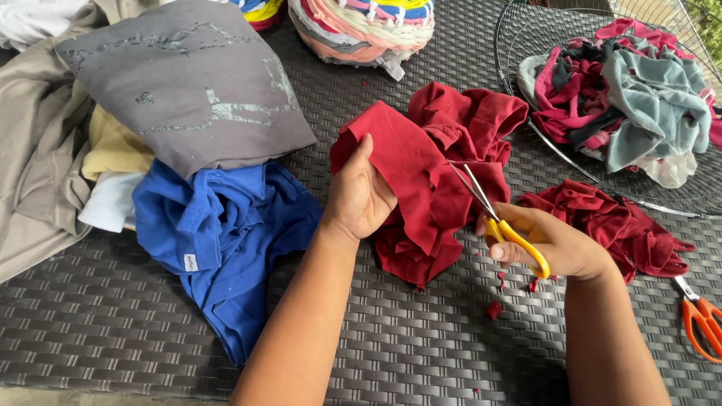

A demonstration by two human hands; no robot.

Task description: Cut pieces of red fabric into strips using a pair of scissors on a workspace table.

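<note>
My left hand [359,196] grips a folded edge of a dark red cloth [433,166] and holds it up off the woven table. My right hand [544,243] holds yellow-handled scissors [498,216], whose blades point up-left into the red cloth just right of my left thumb. The rest of the red cloth lies bunched on the table behind and below my hands. A heap of cut red strips [617,222] lies to the right of my right hand.
A dark woven table [401,341] carries it all. Orange-handled scissors [709,321] lie at right. A round wire basket [533,21] holds pink, grey and black strips. Blue cloth [223,235], grey cloth [182,80] and beige cloth lie left; striped woven rolls [367,13] stand behind.
</note>
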